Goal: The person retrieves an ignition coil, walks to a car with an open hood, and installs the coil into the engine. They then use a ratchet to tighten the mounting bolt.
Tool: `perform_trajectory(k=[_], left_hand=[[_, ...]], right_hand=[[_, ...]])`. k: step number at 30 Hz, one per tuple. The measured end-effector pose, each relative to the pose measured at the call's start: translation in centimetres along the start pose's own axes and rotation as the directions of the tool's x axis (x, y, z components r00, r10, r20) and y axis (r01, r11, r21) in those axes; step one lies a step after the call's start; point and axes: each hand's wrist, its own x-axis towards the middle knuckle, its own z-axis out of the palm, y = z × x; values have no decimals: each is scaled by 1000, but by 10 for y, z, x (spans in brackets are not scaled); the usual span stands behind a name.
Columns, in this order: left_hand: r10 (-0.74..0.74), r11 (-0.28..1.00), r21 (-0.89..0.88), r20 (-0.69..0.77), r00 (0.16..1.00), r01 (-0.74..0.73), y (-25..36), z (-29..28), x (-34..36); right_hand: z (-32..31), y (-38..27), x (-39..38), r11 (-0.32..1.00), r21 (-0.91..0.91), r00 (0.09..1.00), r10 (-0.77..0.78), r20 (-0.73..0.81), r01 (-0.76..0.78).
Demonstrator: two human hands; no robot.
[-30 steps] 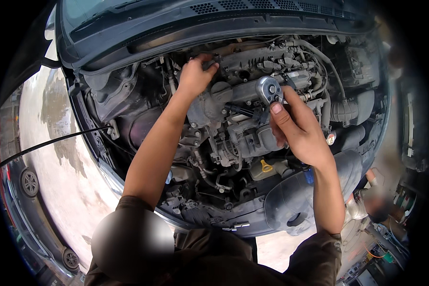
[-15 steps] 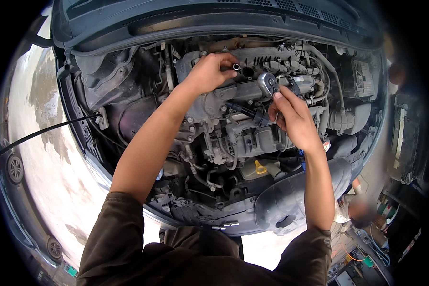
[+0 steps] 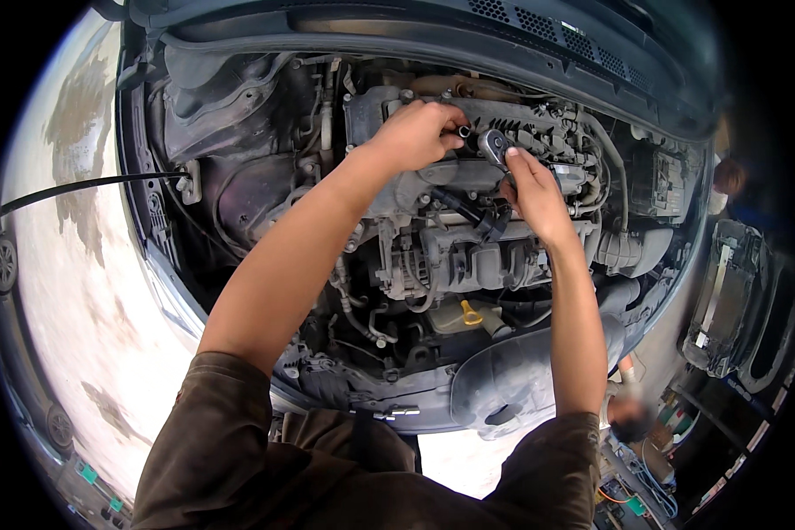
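Observation:
My left hand is over the top of the engine, with thumb and fingers closed on a small dark socket. Its round, bright-rimmed end points toward the ratchet; whether it sits on a longer extension is hidden. In my right hand is a chrome ratchet wrench, its round head raised close beside the socket, and the two look slightly apart. Much of the ratchet's handle is covered by my fingers. A black ignition coil-like part lies across the engine just below my hands.
A yellow dipstick handle stands up nearer to me. A large dark plastic cover rests over the front edge. The raised hood hangs beyond the engine, with its prop rod at left. Another person is at lower right.
The ratchet head has come left and up, closer to the socket. Both hands keep their holds. The whole view has shifted a little.

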Motion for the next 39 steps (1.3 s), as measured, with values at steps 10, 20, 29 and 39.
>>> perform_trajectory(k=[10,20,29,39], left_hand=[[27,994,101,28,999,-30,-7,-1,3],[10,996,82,88,996,-17,-6,-11,3],[-1,996,85,82,997,-6,-10,-9,4],[-19,988,153,0,1000,19,-13,-7,0]], right_hand=[[-15,-17,33,975,-55,942,224,250,-217],[-20,-36,64,916,-401,956,123,267,-5],[-25,-54,85,667,-690,909,43,414,282],[4,-48,53,915,-403,967,130,221,-31]])
